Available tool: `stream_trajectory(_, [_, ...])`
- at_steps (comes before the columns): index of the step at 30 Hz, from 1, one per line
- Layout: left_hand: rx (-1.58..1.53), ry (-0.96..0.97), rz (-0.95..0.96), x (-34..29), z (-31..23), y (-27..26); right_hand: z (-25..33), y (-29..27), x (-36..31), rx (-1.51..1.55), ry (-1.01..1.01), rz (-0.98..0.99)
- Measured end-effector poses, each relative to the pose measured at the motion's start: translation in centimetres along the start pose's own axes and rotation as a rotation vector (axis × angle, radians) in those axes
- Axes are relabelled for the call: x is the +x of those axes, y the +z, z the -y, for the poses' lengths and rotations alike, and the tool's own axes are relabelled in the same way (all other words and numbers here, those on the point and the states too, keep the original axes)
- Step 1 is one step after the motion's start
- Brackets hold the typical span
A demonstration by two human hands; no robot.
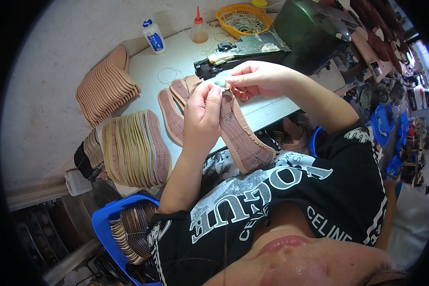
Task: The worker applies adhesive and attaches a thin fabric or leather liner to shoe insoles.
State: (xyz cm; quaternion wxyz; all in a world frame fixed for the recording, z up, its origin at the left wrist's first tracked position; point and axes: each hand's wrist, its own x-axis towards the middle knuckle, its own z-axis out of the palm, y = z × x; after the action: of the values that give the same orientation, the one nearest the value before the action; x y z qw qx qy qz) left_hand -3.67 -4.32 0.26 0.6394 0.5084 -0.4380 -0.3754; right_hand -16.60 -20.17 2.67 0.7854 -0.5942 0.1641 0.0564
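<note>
at a smooth white counter [181, 56], left hand [202, 114] and right hand [262, 78] pinch the end of a curved, grid-textured, tan-edged insole [238, 131].

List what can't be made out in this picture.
In the head view:
Pinched end of the shoe-sole piece: partly covered by left hand and right hand.
Right side of the blue bin: behind the black shirt.
Top of the green machine: cut by upper edge.
Far-right background items: too small, blurred.

A black short-sleeved T-shirt [350, 174] bearing pale lettering [262, 194] is worn.
</note>
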Motion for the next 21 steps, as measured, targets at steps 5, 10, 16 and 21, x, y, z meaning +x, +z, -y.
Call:
stream_trajectory(5, [0.013, -0.012, 0.007, -0.2, 0.2, -0.1, -0.6, -0.1, 0.5, 0.125, 0.02, 0.099])
stream_trajectory(10, [0.007, -0.007, 0.012, -0.1, 0.2, -0.2, -0.4, 0.7, 0.5, 0.139, 0.048, 0.061])
stream_trajectory(16, [0.042, -0.02, 0.023, 0.0, -0.4, 0.2, 2.1, 0.8, -0.7, -0.311, -0.051, -0.052])
stream_trajectory(21, [0.045, -0.081, 0.059, -0.6, -0.2, -0.3, 3.9, 2.0, -1.3, -0.673, -0.138, -0.047])
